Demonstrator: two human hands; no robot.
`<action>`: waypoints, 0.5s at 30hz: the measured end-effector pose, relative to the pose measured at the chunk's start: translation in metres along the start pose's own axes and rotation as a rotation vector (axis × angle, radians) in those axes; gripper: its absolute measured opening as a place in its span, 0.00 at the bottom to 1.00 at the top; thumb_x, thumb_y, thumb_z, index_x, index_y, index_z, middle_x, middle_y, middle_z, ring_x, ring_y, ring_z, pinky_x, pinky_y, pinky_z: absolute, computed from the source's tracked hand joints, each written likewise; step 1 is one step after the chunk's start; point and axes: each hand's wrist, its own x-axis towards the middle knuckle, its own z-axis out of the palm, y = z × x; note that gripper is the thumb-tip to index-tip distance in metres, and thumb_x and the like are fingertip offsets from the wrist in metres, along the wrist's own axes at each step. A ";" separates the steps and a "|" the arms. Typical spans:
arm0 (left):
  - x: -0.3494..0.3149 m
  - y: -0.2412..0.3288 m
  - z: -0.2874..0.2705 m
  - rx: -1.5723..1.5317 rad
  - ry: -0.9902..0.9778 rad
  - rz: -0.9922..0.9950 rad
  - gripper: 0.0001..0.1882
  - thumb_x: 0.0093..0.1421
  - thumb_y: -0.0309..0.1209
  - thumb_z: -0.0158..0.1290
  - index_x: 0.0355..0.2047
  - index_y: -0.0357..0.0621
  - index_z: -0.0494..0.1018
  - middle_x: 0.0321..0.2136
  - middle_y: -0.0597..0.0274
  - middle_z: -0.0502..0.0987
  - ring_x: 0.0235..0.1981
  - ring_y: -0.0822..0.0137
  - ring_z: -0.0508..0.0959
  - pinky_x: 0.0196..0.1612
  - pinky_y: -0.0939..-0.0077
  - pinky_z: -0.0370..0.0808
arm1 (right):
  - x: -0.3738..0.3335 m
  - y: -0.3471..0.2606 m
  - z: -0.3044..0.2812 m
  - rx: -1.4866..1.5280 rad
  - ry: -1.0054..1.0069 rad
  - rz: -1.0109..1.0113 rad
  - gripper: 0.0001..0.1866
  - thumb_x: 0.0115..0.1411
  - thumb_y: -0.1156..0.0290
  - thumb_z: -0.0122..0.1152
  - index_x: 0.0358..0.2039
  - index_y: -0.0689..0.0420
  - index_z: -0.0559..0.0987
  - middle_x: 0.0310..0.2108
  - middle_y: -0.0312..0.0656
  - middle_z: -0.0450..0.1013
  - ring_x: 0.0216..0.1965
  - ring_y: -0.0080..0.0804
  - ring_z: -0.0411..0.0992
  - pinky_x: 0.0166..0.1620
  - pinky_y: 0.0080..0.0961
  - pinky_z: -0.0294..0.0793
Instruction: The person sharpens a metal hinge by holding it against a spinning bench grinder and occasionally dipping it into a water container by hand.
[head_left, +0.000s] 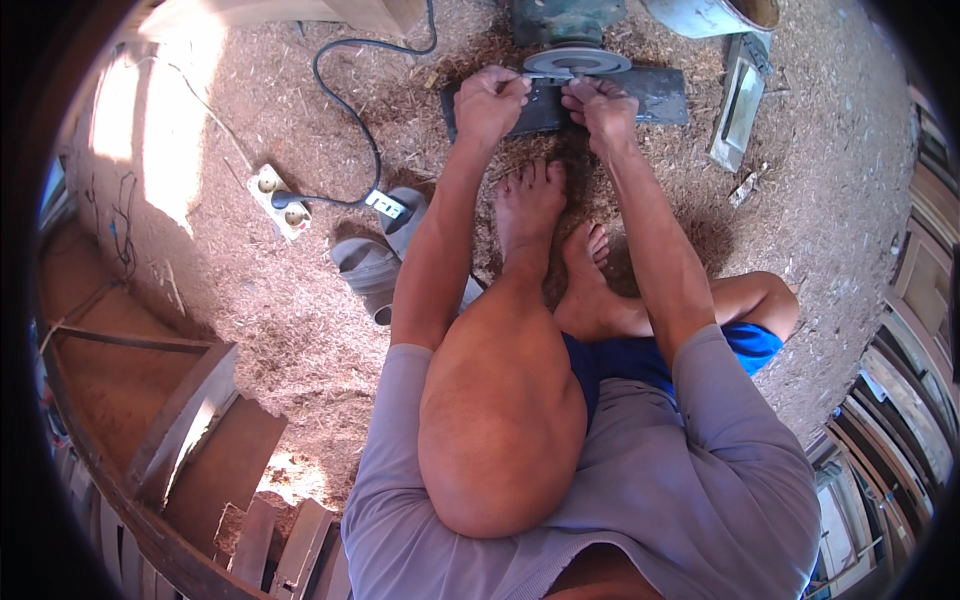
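Observation:
A bench grinder with a green body (568,18) stands on the ground ahead of me, its grey grinding wheel (605,62) facing my hands. Between my fingers, right at the near side of the wheel, is a thin, light-coloured metal piece (545,75); its exact kind is too small to make out. My left hand (490,103) pinches its left end, and my right hand (606,108) is closed at its right end. Whether the piece touches the wheel I cannot tell. Beneath both hands lies a dark board (655,97).
Wood shavings cover the ground. A black cable (335,95) runs to a white socket strip (280,203) at the left, near a pair of grey sandals (370,268). Wood offcuts (741,105) and a white bucket (705,15) lie at the far right. Timber is stacked along both sides.

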 end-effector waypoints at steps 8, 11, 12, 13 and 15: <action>0.000 0.000 0.004 0.050 0.008 0.028 0.10 0.52 0.35 0.59 0.29 0.41 0.78 0.22 0.62 0.80 0.24 0.74 0.79 0.32 0.79 0.74 | -0.001 0.000 -0.001 0.055 0.021 0.011 0.04 0.56 0.74 0.61 0.30 0.61 0.77 0.27 0.39 0.78 0.24 0.22 0.75 0.25 0.16 0.71; 0.000 -0.002 0.004 0.041 0.002 0.039 0.10 0.52 0.34 0.59 0.29 0.40 0.78 0.22 0.62 0.80 0.24 0.74 0.79 0.32 0.80 0.74 | 0.000 -0.001 -0.002 0.038 0.013 0.030 0.06 0.56 0.73 0.61 0.33 0.60 0.77 0.29 0.40 0.78 0.26 0.22 0.76 0.26 0.16 0.71; 0.000 -0.003 0.003 -0.005 0.009 0.035 0.09 0.52 0.33 0.59 0.29 0.40 0.78 0.22 0.61 0.80 0.24 0.74 0.79 0.32 0.80 0.74 | -0.001 -0.001 -0.002 0.017 -0.011 0.042 0.07 0.57 0.72 0.61 0.36 0.60 0.76 0.31 0.40 0.78 0.27 0.21 0.76 0.28 0.15 0.71; 0.000 -0.004 0.003 -0.052 0.016 0.032 0.09 0.52 0.33 0.59 0.29 0.39 0.78 0.23 0.61 0.80 0.24 0.74 0.79 0.32 0.80 0.74 | -0.001 -0.001 -0.001 0.017 -0.010 0.042 0.07 0.57 0.72 0.61 0.36 0.60 0.76 0.31 0.40 0.78 0.27 0.21 0.76 0.28 0.15 0.71; 0.000 -0.005 0.001 -0.062 0.012 0.042 0.09 0.52 0.32 0.59 0.29 0.39 0.78 0.23 0.60 0.80 0.23 0.74 0.79 0.31 0.81 0.74 | 0.000 0.000 0.001 -0.004 -0.009 0.024 0.06 0.57 0.72 0.61 0.34 0.60 0.77 0.31 0.39 0.79 0.27 0.21 0.76 0.27 0.15 0.70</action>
